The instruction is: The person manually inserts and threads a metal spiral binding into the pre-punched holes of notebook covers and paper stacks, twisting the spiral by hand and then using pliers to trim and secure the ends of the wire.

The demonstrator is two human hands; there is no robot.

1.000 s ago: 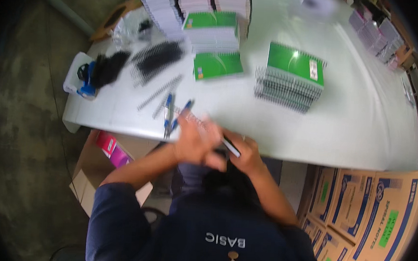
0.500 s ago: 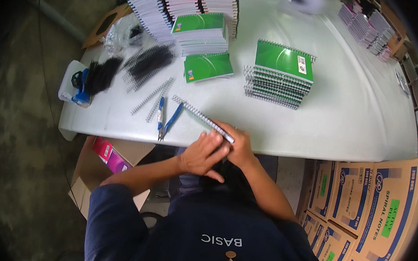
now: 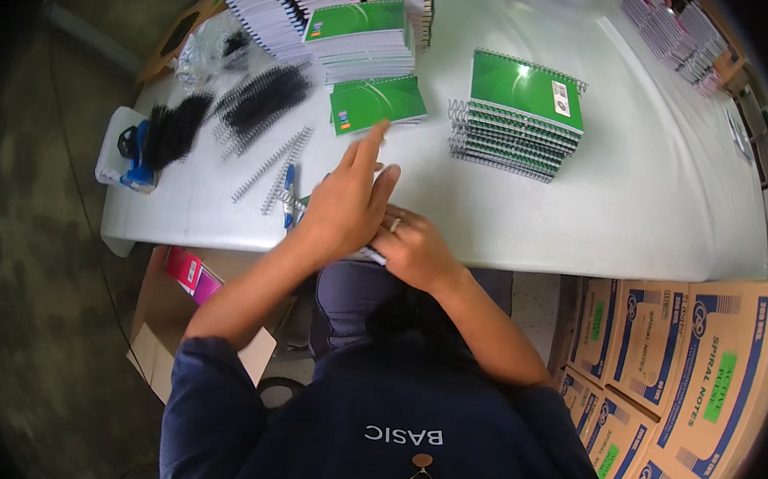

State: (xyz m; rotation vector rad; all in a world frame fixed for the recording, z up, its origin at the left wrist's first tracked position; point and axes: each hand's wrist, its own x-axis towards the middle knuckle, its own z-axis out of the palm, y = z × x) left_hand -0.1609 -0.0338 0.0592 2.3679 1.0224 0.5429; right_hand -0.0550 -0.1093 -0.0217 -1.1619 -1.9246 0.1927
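Note:
My left hand [image 3: 344,203] is raised over the table's front edge, its fingers stretched out toward a short pile of small green notebooks [image 3: 377,106]. My right hand [image 3: 417,249], with a ring on one finger, is closed round a small spiral notebook [image 3: 372,255] at the edge. Both hands hide most of that notebook; a bit of its pale edge and the end of its coil show. Left of my left hand lie blue-handled pliers [image 3: 289,199], partly covered. Beside them rest a few loose wire coils [image 3: 269,167].
A taller stack of notebooks [image 3: 366,56] stands behind the short pile. Bound green spiral notebooks [image 3: 515,146] are stacked at the right. Dark coils [image 3: 264,106] and a white container [image 3: 118,154] are at the left. Cartons [image 3: 713,378] stand at the lower right; an open box [image 3: 162,300] at the lower left.
My left hand has left the notebook's coil and reached forward with fingers extended. The notebook in my right hand has swung left and lower, now mostly hidden. The view has shifted slightly.

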